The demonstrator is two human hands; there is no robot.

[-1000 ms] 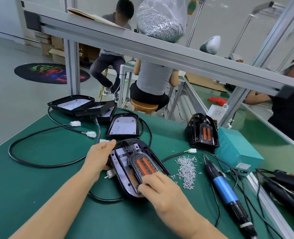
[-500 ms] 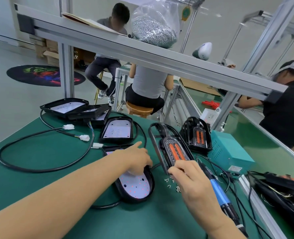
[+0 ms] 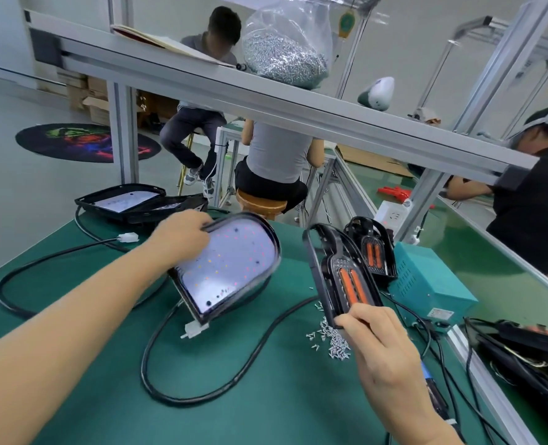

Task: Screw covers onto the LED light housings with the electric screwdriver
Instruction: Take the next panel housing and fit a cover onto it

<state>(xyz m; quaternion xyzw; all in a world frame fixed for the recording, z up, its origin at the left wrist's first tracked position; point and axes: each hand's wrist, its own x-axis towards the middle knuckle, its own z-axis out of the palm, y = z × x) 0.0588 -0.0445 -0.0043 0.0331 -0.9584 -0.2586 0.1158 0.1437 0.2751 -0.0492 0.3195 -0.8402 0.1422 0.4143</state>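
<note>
Head view: the housing (image 3: 231,268), flat on the green bench (image 3: 266,396) half a second ago, is now tilted up off it, the left hand (image 3: 179,236) curled over its far-left rim, while the right hand (image 3: 375,335) pinches the near end of the cover (image 3: 340,277), raised just right of it. The two parts are apart, so I judge seating the cover comes next; the screws (image 3: 330,338) lie beneath the right hand, and the screwdriver (image 3: 435,393) lies untouched at near right.

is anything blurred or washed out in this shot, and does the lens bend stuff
Head view: the left hand and the tilted LED housing it grips are motion-smeared, and the housing's white panel is glared nearly blank. The right hand and its cover look sharper. Wide-angle distortion bows and slants the aluminium shelf rail.
</note>
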